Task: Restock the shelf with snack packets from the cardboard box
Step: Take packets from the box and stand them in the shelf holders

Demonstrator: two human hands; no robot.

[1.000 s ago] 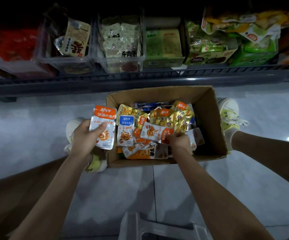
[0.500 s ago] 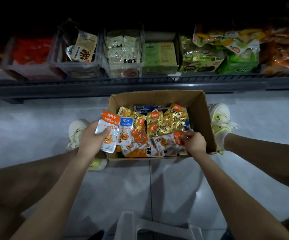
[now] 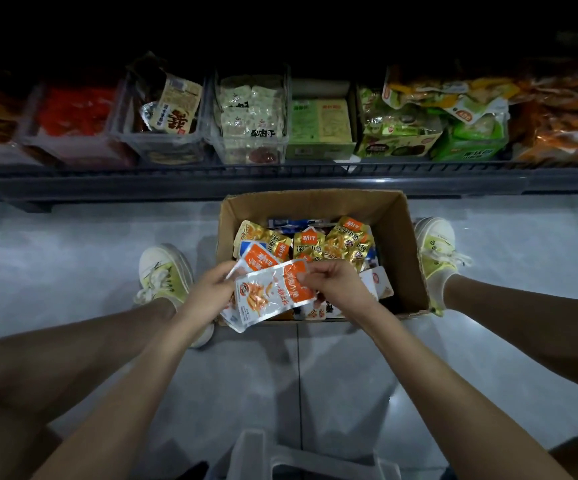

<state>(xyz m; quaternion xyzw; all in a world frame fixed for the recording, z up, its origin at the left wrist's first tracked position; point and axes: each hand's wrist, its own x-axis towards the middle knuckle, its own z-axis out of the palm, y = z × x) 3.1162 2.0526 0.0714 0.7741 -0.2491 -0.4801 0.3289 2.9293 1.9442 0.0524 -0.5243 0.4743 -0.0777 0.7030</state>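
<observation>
An open cardboard box (image 3: 401, 244) stands on the floor between my feet, holding several gold, orange and blue snack packets (image 3: 336, 242). Over its near left corner my left hand (image 3: 209, 292) grips a small stack of white-and-orange packets (image 3: 256, 259). My right hand (image 3: 336, 284) pinches the orange end of another white-and-orange packet (image 3: 266, 299) and lays it on that stack. The low shelf (image 3: 280, 178) runs across the back, with clear bins of packets behind its rail.
Shelf bins hold red packs (image 3: 76, 112), beige packs (image 3: 176, 109), pale green packs (image 3: 251, 109), a green carton (image 3: 320, 129) and green and orange bags to the right. My shoes (image 3: 164, 271) flank the box. A white stool (image 3: 301, 459) is under me.
My right hand lifted a packet out of the box and carried it left onto the stack in my left hand. Both hands have come together over the box's near left corner.
</observation>
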